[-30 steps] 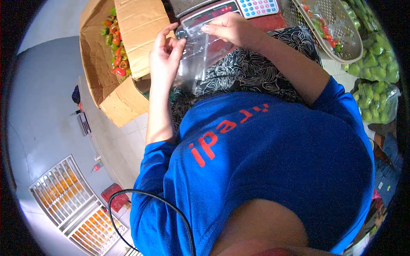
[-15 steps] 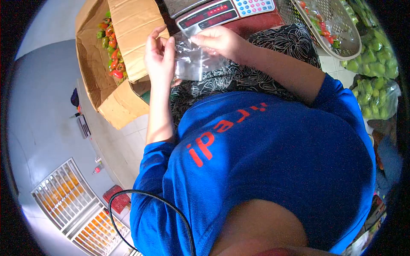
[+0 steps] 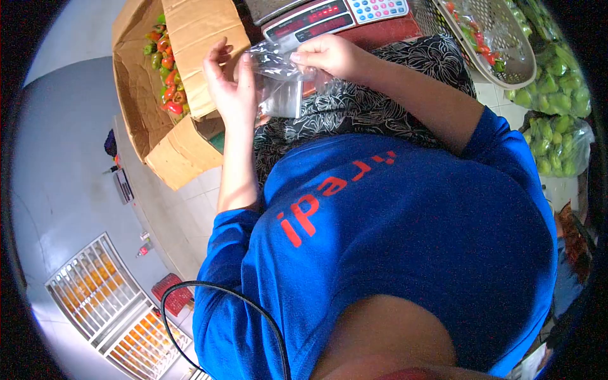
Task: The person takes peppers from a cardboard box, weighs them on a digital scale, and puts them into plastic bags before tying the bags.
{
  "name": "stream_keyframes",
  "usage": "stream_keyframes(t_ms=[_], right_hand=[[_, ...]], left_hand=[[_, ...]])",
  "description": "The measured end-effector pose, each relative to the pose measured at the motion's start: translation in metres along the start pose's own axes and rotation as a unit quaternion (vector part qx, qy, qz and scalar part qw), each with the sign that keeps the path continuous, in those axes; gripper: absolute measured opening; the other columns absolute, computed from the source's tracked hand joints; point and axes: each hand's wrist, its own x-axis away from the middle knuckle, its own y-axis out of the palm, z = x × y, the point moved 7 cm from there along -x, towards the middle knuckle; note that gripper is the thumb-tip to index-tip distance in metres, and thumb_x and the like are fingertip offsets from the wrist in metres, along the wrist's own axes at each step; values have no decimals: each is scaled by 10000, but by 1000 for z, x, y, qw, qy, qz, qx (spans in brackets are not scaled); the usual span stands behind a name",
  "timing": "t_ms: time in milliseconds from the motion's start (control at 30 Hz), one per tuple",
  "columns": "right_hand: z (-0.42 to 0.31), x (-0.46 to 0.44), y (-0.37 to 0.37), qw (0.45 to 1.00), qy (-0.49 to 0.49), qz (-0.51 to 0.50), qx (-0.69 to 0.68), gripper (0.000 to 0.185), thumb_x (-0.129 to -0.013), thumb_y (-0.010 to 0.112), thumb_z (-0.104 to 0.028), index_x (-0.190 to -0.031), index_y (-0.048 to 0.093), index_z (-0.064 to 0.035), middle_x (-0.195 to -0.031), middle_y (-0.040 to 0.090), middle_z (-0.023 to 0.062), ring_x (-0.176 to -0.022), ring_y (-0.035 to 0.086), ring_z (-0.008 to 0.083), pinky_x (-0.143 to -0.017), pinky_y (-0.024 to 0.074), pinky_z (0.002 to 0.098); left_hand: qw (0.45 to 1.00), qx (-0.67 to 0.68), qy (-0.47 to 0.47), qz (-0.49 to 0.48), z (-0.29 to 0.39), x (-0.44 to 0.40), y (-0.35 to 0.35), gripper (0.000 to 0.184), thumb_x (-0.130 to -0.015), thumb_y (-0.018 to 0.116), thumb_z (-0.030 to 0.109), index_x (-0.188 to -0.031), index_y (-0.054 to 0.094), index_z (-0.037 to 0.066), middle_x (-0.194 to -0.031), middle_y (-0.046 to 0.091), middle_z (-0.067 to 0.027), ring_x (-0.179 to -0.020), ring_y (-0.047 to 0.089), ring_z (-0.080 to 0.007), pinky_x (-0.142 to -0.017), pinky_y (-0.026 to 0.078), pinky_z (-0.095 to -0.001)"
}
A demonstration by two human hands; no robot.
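Note:
A clear plastic bag hangs between my hands, above my lap in a black skirt or trousers with white leaf patterns. My right hand pinches the bag's upper edge between thumb and fingers. On the other side, my left hand has its fingers spread and its thumb against the plastic near the bag's mouth. Just beyond the bag sits a digital scale with red lit digits and a keypad. To the left, a cardboard box holds red, orange and green peppers.
A pale plastic basket with bagged peppers stands at upper right. Beside it lie clear bags of green vegetables. A black cable loops by my left sleeve. A white barred gate and a red stool are at lower left.
My left hand has shifted slightly left and its fingers have spread more. The bag's upper part is pulled wider between my hands. My right hand has risen slightly, still pinching the plastic.

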Motion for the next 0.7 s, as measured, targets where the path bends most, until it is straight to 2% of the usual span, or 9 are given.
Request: stream_keyframes(t_ms=[100, 133, 233, 300, 333, 367, 467, 633, 700], right_hand=[[-10, 1, -1, 997, -57, 21, -47, 163, -864, 583, -140, -767, 547, -15, -714, 570, 3, -691, 528, 50, -596, 421, 200], [-15, 2, -1, 995, -68, 31, -66, 140, -852, 596, -118, -765, 541, -23, -715, 566, 3, -695, 526, 52, -593, 419, 202], [-15, 6, 1, 998, -11, 25, -51, 143, -803, 628, -56, -743, 499, -50, -725, 546, 5, -687, 504, 53, -582, 407, 213], [-19, 8, 3, 995, -89, 36, -4, 178, -788, 635, -54, -725, 468, -60, -697, 514, -12, -660, 477, 48, -562, 389, 214], [-19, 9, 5, 991, -128, 42, 19, 197, -781, 638, -52, -717, 453, -65, -683, 498, -21, -646, 464, 45, -553, 380, 215], [-13, 6, 7, 991, -118, 52, 40, 218, -775, 639, -47, -701, 435, -72, -668, 463, -35, -627, 433, 39, -531, 353, 213], [-14, 7, 3, 984, -138, 55, 98, 224, -736, 671, -131, -653, 472, -69, -582, 471, -9, -574, 431, 69, -521, 368, 266], [-14, 5, 6, 999, -44, 8, -27, 285, -803, 651, -219, -621, 474, -90, -572, 460, -36, -560, 431, 45, -501, 359, 245], [-11, 7, 9, 997, -1, 6, -78, 301, -826, 633, -258, -619, 490, -94, -574, 463, -44, -558, 435, 36, -499, 362, 235]], left_hand=[[985, 125, -115, -12, 5, 5, 3, 374, -818, 610, 40, -1157, 454, 15, -787, 496, 1, -706, 451, -58, -654, 391, -194], [963, 182, -191, -59, -4, 15, 14, 381, -816, 616, 43, -1158, 450, 12, -773, 498, 5, -695, 451, -58, -668, 394, -189], [886, 340, -268, -166, 3, 35, 54, 437, -815, 620, 40, -1192, 403, 6, -778, 511, 8, -695, 464, -58, -665, 393, -187], [836, 410, -304, -201, 8, 45, 68, 470, -815, 618, 35, -1212, 369, 3, -791, 545, -1, -719, 511, -69, -686, 416, -199], [822, 430, -318, -197, 8, 46, 69, 463, -818, 613, 35, -1211, 371, 5, -795, 552, -6, -730, 523, -74, -697, 423, -204], [807, 449, -331, -193, 8, 48, 70, 457, -820, 609, 35, -1210, 373, 7, -798, 558, -11, -741, 535, -80, -707, 430, -209], [787, 480, -347, -174, 6, 46, 70, 422, -832, 588, 30, -1202, 387, 14, -804, 568, -20, -760, 559, -95, -721, 443, -218], [788, 491, -353, -111, -4, 45, 63, 341, -851, 550, 17, -1169, 430, 37, -822, 573, -26, -765, 576, -111, -715, 475, -235], [750, 537, -381, -66, -16, 47, 63, 315, -855, 537, 8, -1154, 446, 47, -844, 572, -30, -770, 576, -118, -709, 492, -248]])
